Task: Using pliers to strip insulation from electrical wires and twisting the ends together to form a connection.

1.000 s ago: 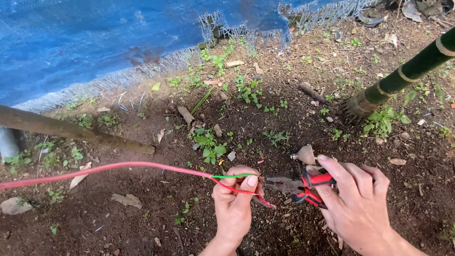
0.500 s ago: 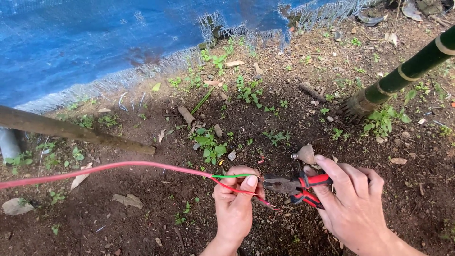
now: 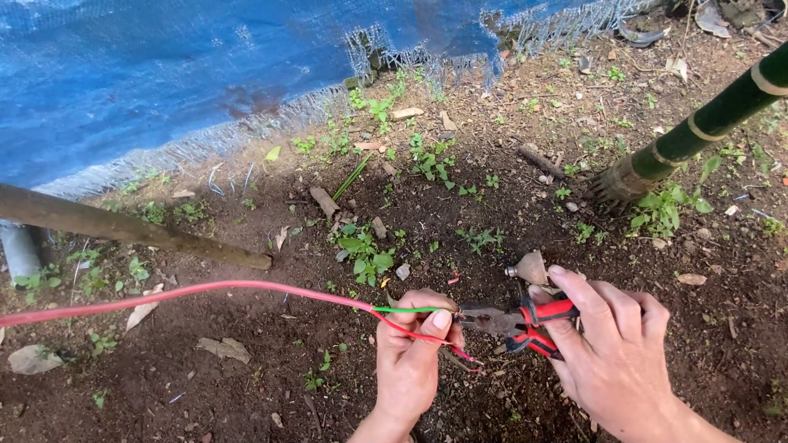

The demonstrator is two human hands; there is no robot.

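Observation:
My left hand [image 3: 410,357] pinches the end of a long red cable [image 3: 189,293] that runs off to the left edge. A thin green inner wire [image 3: 406,310] and a thin red one [image 3: 427,338] stick out of the cable's end by my thumb. My right hand [image 3: 620,357] grips red-handled pliers [image 3: 517,321]. The pliers' metal jaws point left and meet the wires at my left thumb tip. Both hands hover low over dark soil.
A blue tarp [image 3: 164,74] with a frayed edge covers the top left. A brown pole [image 3: 123,226] lies on the ground at left. A green bamboo stalk [image 3: 698,131] rises at right. Small weeds [image 3: 365,250], stones and dry leaves dot the soil.
Both hands hold nearly the same place. The pliers' jaws have stayed against the wires at my left thumb.

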